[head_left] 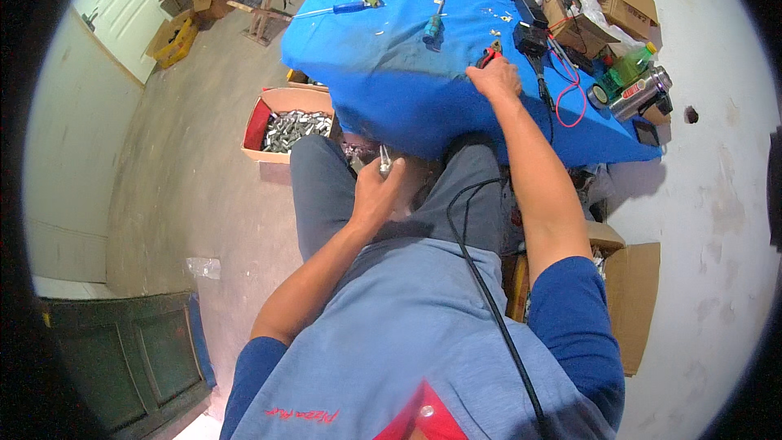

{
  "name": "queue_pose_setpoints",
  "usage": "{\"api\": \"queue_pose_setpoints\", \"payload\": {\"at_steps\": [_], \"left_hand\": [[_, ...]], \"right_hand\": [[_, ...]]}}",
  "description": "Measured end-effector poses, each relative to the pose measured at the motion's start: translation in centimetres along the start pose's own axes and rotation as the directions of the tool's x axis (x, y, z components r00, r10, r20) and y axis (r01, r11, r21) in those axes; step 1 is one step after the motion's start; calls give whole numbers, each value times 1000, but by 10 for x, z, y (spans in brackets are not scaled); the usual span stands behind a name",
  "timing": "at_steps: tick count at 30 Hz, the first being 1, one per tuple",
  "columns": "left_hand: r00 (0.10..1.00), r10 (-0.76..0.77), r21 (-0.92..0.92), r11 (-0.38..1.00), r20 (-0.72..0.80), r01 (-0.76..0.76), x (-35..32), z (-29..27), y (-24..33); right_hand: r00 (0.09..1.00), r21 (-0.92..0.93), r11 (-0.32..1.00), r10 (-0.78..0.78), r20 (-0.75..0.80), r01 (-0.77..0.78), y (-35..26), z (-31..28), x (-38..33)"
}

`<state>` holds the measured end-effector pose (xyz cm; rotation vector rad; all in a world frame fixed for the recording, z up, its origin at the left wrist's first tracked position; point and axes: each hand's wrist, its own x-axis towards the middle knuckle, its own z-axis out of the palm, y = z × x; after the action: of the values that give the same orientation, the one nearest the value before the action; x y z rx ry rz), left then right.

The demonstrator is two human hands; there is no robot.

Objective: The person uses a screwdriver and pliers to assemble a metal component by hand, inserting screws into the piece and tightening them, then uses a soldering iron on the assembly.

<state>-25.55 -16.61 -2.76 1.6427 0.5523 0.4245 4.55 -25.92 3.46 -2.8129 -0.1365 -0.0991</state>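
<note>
Two hands busy here: your left hand (377, 195)'s pinched on a slim metal part (384, 160) over your lap, long axis toward the table (346, 47). The red-handled pliers (490, 55) sit up and right of it, your right hand (495, 79) wrapped round them.

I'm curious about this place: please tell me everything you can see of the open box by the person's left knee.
The open box looks like cardboard, tan outside, with red on its inner left side. Many small silvery pieces, seemingly metal, lie jumbled inside. It sits upright by the near left corner of the blue-covered table. The left knee hides its near right corner; whether they touch is unclear.
</note>
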Motion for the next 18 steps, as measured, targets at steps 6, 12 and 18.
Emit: {"api": "queue_pose_setpoints", "payload": {"at_steps": [6, 12, 18], "left_hand": [[999, 30, -54, 998, -34, -31, -3, 1, -1], [999, 38, -31, 999, 9, -38, -10, -7, -4], [996, -1, 33, 999, 95, -3, -12, -13, -5]], "right_hand": [[884, 719, 613, -72, 462, -326, 54, -22, 15], [638, 740, -210, -682, 357, -639, 110, -54, -100], [608, 758, -245, -757, 239, -604, 97, -76, -232]]}}
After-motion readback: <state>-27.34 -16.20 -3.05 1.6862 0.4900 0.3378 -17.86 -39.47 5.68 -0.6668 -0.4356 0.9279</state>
